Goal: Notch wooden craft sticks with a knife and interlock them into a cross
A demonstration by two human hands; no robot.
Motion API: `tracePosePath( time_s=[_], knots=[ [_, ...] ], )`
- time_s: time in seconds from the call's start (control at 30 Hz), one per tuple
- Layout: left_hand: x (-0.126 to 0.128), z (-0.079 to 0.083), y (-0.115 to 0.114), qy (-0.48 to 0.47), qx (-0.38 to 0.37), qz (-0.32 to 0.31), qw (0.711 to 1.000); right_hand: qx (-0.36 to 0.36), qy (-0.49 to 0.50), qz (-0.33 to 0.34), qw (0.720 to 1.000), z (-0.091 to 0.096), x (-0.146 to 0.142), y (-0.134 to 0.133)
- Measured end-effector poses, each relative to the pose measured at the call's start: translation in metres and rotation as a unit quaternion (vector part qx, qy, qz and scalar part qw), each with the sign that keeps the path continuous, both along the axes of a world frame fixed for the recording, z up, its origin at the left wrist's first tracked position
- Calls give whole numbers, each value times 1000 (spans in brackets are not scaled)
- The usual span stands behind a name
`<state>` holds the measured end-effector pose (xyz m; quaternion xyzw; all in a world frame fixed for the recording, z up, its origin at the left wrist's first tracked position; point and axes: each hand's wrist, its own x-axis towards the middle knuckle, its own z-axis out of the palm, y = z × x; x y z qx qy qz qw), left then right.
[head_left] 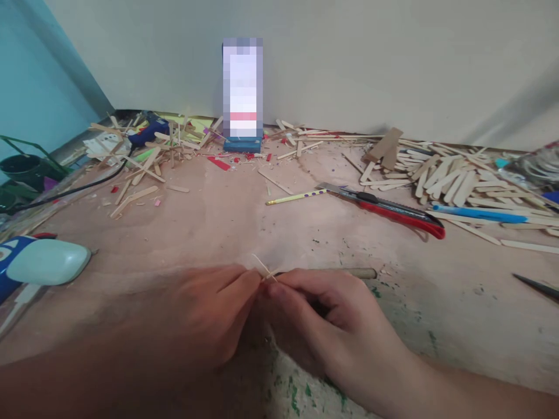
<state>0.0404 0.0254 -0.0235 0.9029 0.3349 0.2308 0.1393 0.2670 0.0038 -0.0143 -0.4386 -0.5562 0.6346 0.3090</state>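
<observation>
My left hand and my right hand meet low in the middle of the view, fingertips together. Between them are thin pale wooden slivers that cross each other. My right thumb and forefinger pinch this crossing. The fingers of my left hand are curled in at the same spot, and their tips are mostly hidden behind the hand. Just beyond my right knuckles lies a thin round rod on the table, partly covered by the hand.
A red and black box cutter lies beside a pencil. Craft sticks heap up at the right with a blue pen. A phone stands against the wall. A blue glue gun sits among scraps, a pale green case at left.
</observation>
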Motion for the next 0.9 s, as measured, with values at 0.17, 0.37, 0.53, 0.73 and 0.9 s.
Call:
tracePosePath(
  time_s=[0.17,0.37,0.53,0.73,0.9],
  knots=[
    [1,5,11,-21,30,48,998,-36,6,20,999,-4,5,-2],
    [1,4,9,-8,56,25,998,-52,-1,34,998,-1,5,0],
    [-2,0,-2,3,67,14,998,-35,-13,37,999,-2,6,-1],
    [3,-2,-8,-1,54,-14,998,-43,7,32,999,-3,2,-2],
    [1,2,4,-1,9,-6,1000,-53,31,20,998,-1,7,3]
  ],
)
